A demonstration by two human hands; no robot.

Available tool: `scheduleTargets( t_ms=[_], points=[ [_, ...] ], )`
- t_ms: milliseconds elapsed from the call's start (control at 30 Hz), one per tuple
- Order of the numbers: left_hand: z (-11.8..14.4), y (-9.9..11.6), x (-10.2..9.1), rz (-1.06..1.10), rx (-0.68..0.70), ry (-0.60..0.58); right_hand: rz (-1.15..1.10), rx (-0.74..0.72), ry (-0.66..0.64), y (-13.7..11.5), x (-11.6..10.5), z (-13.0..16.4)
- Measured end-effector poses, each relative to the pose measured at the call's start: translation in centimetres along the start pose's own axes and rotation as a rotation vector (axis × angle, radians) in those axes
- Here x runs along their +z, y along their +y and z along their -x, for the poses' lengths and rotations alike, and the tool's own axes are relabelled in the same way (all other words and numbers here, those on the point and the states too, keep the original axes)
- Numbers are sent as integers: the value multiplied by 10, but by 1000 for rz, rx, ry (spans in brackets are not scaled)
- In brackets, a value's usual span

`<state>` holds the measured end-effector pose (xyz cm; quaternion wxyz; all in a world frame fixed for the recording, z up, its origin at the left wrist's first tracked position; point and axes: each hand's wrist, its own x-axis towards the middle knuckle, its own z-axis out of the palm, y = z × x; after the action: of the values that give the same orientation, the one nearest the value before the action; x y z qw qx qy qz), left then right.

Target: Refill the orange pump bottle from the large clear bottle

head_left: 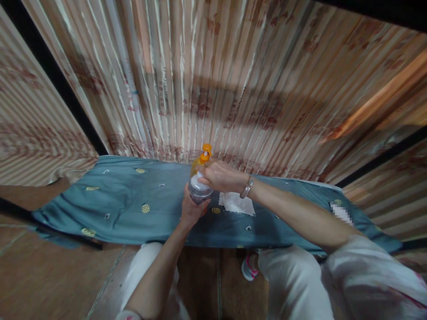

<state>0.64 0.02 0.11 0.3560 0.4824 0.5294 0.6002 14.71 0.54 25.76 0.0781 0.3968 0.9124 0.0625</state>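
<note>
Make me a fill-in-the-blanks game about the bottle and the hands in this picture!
1. The pump on top of the bottle is coloured ____.
2. The left hand grips the bottle from ____, while the right hand wraps around its upper part.
3. A bracelet sits on the ____ wrist.
4. The white tissue lies on a cloth coloured ____.

Missing words: orange; below; right; blue

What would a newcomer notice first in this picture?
In the middle, the left hand grips a clear plastic bottle with an orange pump top from below, and the right hand covers its upper part. Beneath lies a teal cloth with gold motifs, with a white tissue beside the bottle.
</note>
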Motion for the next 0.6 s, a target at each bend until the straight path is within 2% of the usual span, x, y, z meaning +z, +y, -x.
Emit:
scheduleTargets(
  t_ms=[100,300,600],
  points=[
    [-1,-3,0,-2,16,-4,-27,-4,-19,0,-9,-1],
    [-1,-2,1,-19,6,10,84,122,-42,-10,-19,-4],
    [0,3,1,-2,-7,4,27,72,-101,-10,-32,0]
  ],
)
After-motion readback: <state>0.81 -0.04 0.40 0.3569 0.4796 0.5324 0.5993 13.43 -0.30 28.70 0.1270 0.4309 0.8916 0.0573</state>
